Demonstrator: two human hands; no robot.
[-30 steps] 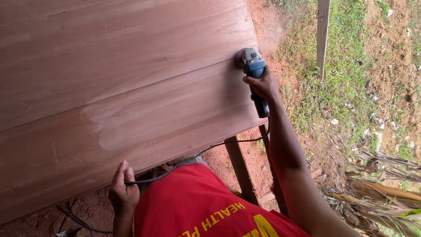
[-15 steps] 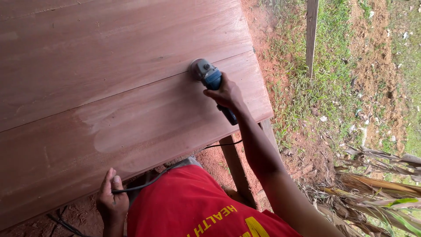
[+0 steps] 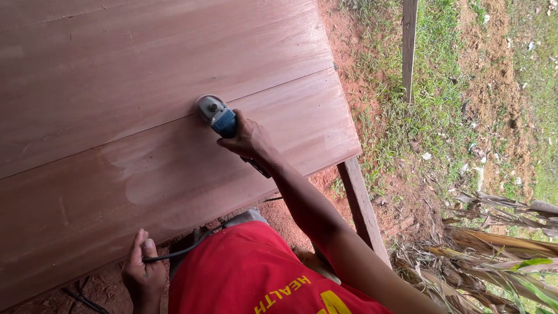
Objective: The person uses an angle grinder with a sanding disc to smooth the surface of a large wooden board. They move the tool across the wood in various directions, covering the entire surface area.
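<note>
A large reddish-brown wooden panel [image 3: 116,64] made of joined boards fills the left and middle of the view. My right hand [image 3: 249,141] grips a blue and grey angle grinder [image 3: 216,115] whose disc rests flat on the panel beside the seam between two boards. A paler sanded patch lies on the near board to the left of the tool. My left hand [image 3: 142,273] is at the panel's near edge, closed around the grinder's black power cord [image 3: 180,251]. My red shirt with yellow print shows at the bottom.
A wooden support beam [image 3: 361,209] juts out under the panel's right corner. A thin upright wooden post [image 3: 408,46] stands in the grass to the right. Red sawdust-covered soil, grass and dry leaves [image 3: 494,244] lie beyond the panel's right edge.
My right hand has slid the grinder leftward along the seam, from the panel's right edge toward its middle. My left hand stays on the cord at the near edge.
</note>
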